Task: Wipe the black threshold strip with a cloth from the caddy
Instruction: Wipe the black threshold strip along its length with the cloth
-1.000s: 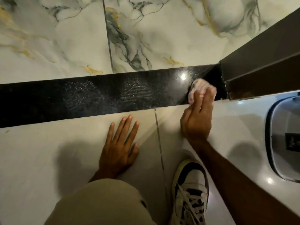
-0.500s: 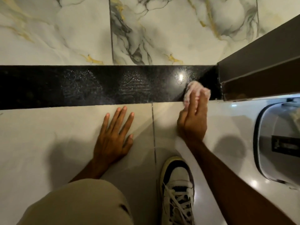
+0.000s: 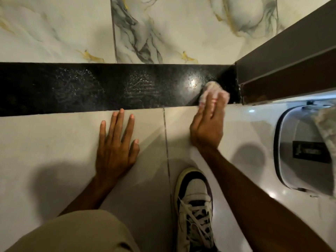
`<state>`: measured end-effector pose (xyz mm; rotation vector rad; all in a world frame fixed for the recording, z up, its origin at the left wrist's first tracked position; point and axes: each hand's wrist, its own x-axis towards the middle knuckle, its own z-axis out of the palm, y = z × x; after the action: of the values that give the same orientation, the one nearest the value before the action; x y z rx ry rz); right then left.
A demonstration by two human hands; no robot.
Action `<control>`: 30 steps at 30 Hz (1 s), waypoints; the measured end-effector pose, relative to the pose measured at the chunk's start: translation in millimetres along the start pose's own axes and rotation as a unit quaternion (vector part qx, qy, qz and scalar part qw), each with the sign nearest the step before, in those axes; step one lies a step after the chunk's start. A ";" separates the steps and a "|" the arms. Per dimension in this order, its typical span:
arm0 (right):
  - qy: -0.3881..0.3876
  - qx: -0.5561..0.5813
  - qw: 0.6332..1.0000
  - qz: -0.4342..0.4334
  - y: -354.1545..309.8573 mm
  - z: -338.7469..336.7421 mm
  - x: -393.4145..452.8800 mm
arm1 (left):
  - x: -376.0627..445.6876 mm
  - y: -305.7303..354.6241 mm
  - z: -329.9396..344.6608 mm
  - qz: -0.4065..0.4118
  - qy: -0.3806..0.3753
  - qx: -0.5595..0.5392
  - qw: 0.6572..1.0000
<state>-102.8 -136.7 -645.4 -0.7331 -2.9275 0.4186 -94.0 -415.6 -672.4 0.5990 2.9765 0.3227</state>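
Marble tiles [image 3: 54, 30] beyond — sneaker [image 3: 193, 202], brown door frame [image 3: 291, 57] right.

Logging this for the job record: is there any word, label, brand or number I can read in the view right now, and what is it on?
Nothing can be read.
Dark label on the grey caddy at right: there is light print on it, too small and blurred to make out.
No lettering shows on the cloth, black threshold strip, sneaker or tiles.

A: Clothing, lower left of frame?
B: Khaki fabric trouser leg [image 3: 76, 231]. Both forearms bare, no sleeves.
A: Footwear, bottom centre?
B: White leather sneaker [image 3: 195, 202] with dark purple-black panels, cream sole rim, white laces.
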 end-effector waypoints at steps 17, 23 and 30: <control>0.074 0.073 0.992 0.074 -36.9 15.8 4.9 | -16.0 -4.5 -2.4 -0.025 -0.012 -0.011 1.000; -0.006 0.132 0.986 -0.104 -135.5 52.9 33.8 | -25.0 -10.8 -1.6 -0.071 0.016 -0.012 0.997; -0.010 0.010 0.982 -0.188 -64.8 25.9 -37.1 | -52.3 -45.6 -14.3 -0.087 0.020 -0.002 0.996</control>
<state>-103.3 -215.4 -652.6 -0.1614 -2.9775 0.4159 -64.7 -479.8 -666.3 0.3317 3.0367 0.3308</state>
